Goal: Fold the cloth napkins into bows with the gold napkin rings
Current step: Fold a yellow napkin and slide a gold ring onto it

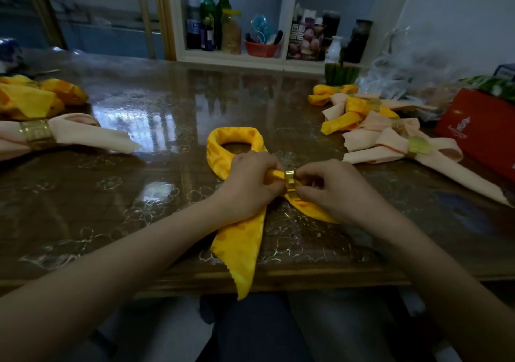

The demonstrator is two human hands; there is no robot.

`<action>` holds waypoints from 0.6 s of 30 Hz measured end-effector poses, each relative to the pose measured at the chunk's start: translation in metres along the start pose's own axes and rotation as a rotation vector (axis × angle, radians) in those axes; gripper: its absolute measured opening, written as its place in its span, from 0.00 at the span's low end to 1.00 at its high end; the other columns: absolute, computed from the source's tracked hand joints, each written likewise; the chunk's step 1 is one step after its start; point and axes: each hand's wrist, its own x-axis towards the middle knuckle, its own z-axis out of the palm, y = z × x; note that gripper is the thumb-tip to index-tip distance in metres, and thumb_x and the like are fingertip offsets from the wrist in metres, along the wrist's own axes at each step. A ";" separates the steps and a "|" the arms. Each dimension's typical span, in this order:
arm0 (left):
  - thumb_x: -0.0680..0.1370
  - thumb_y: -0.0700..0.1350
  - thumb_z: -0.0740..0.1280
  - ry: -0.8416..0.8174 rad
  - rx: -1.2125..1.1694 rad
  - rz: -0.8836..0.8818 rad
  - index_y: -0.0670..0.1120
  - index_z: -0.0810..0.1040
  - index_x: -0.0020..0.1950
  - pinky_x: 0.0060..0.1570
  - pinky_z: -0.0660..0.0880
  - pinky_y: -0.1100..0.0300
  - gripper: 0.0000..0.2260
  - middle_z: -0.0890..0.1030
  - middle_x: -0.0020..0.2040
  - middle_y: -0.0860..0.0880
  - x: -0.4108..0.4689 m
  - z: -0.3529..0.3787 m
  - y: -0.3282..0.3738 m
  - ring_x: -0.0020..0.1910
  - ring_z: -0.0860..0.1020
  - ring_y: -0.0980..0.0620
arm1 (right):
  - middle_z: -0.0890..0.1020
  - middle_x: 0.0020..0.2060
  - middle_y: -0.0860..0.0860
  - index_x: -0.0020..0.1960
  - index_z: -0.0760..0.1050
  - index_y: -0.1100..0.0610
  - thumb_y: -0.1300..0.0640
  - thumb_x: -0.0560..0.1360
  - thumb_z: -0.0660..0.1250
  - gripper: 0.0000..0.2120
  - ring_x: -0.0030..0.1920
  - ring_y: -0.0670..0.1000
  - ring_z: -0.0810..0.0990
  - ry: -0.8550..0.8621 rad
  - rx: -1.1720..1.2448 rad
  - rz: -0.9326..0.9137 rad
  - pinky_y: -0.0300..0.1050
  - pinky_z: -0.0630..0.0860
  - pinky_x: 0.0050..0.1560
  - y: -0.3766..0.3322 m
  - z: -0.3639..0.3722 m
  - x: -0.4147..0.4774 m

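Forearms extend from the bottom edge over dark trousers (267,331) toward the centre of the table (133,200), a glossy brown surface under a clear cover embossed with flowers. Left hand (248,183): fingers curled round the gathered middle of the yellow napkin (237,242), directly left of the gold napkin ring (289,181). Right hand (331,191): fingers and thumb curled, pinching the ring at its right edge; whether they also hold fabric cannot be told. The ring sits between the two hands, touching both, with yellow cloth passing through it. Beyond the left hand the napkin forms one open loop lying flat on the table. One pointed tail runs toward the camera and hangs over the near table edge; a second, shorter tail lies under the right wrist. At the left edge lies a peach napkin (92,136) banded by a wide gold ring (36,134), with a heap of yellow cloth (33,98) just behind it. At the right, well apart from the hands, lies a pile of peach and yellow bows (376,130), near a red box (485,136). Behind the table stands a white shelf (289,27) holding green bottles (220,5).
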 end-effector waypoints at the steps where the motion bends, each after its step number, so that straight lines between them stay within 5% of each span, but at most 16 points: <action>1: 0.72 0.43 0.68 0.033 0.014 0.012 0.49 0.71 0.43 0.55 0.65 0.52 0.05 0.70 0.38 0.58 -0.001 0.001 0.001 0.45 0.69 0.55 | 0.75 0.34 0.42 0.51 0.81 0.53 0.57 0.74 0.68 0.07 0.35 0.42 0.72 0.026 0.017 0.001 0.36 0.67 0.35 0.000 0.002 0.001; 6: 0.67 0.49 0.60 -0.010 0.077 0.055 0.42 0.69 0.62 0.64 0.54 0.58 0.25 0.70 0.63 0.48 -0.008 0.001 0.003 0.60 0.64 0.56 | 0.73 0.35 0.39 0.52 0.78 0.53 0.59 0.75 0.66 0.06 0.35 0.40 0.72 0.155 0.068 0.049 0.29 0.68 0.35 0.000 0.008 0.006; 9: 0.70 0.51 0.67 0.032 0.073 0.091 0.43 0.64 0.67 0.62 0.56 0.59 0.29 0.68 0.63 0.49 -0.011 0.000 0.005 0.54 0.59 0.65 | 0.74 0.35 0.40 0.50 0.78 0.52 0.58 0.75 0.66 0.05 0.36 0.40 0.74 0.193 0.090 0.042 0.30 0.70 0.36 -0.002 0.009 0.005; 14: 0.74 0.52 0.69 0.003 0.195 0.132 0.50 0.68 0.68 0.70 0.54 0.49 0.24 0.73 0.65 0.54 -0.008 0.001 0.000 0.66 0.67 0.55 | 0.78 0.42 0.46 0.52 0.77 0.54 0.58 0.76 0.65 0.06 0.42 0.44 0.76 0.204 0.139 0.017 0.42 0.76 0.45 -0.006 0.014 0.002; 18: 0.72 0.47 0.71 0.066 0.120 0.101 0.48 0.71 0.64 0.66 0.51 0.58 0.22 0.74 0.60 0.55 -0.009 0.001 0.002 0.58 0.63 0.64 | 0.77 0.41 0.50 0.50 0.73 0.54 0.58 0.77 0.63 0.02 0.43 0.49 0.74 0.245 0.157 0.003 0.46 0.72 0.40 -0.005 0.024 0.002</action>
